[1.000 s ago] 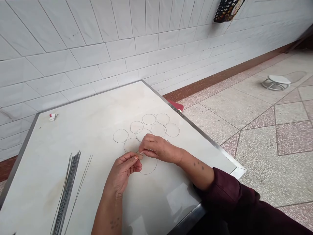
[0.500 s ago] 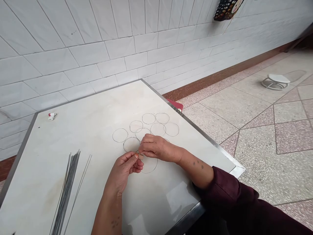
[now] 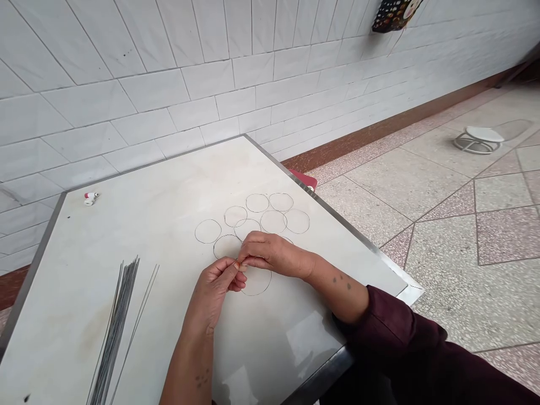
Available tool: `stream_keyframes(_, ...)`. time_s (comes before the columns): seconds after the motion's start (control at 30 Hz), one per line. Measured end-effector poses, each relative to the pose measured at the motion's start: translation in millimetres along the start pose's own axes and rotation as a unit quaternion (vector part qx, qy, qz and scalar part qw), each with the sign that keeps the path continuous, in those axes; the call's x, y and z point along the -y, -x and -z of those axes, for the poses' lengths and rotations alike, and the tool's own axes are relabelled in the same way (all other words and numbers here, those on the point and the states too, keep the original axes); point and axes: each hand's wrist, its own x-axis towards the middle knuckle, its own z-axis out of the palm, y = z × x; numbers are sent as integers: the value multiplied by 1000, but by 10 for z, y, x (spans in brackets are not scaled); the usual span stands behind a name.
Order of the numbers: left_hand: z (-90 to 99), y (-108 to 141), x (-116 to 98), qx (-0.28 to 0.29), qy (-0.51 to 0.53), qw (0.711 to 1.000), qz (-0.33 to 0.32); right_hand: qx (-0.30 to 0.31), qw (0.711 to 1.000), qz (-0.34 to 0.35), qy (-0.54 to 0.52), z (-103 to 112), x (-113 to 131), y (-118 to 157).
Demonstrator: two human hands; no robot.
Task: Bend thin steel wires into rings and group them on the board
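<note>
From where I stand, the left hand and right hand meet fingertip to fingertip, both pinching the far side of a wire ring just above the counter; its near arc shows below them, but the fingers hide the exact spot. I'd judge it light and springy, easily bent out of round, so a fingertip pinch on the wire suits it better than a fist. Compared with a second ago, the left thumb has edged closer to the right fingertips; the other rings and the wires lie as they were.
</note>
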Motion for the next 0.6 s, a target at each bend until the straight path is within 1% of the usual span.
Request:
stream_keyframes(0.13,35,-21,16,32,-9,999,4,-2,1000,-17,-4,0,7,-4)
stream_keyframes(0.23,45,-27,36,44,26,999,-1,-13,999,-29,9,-5,8,-3)
stream_keyframes(0.37,50,-31,54,55,60,997,1,-13,999,-43,19,-1,5,-3)
stream_keyframes(0.6,56,-42,57,58,44,997,5,4,999,-29,23,16,1,-8)
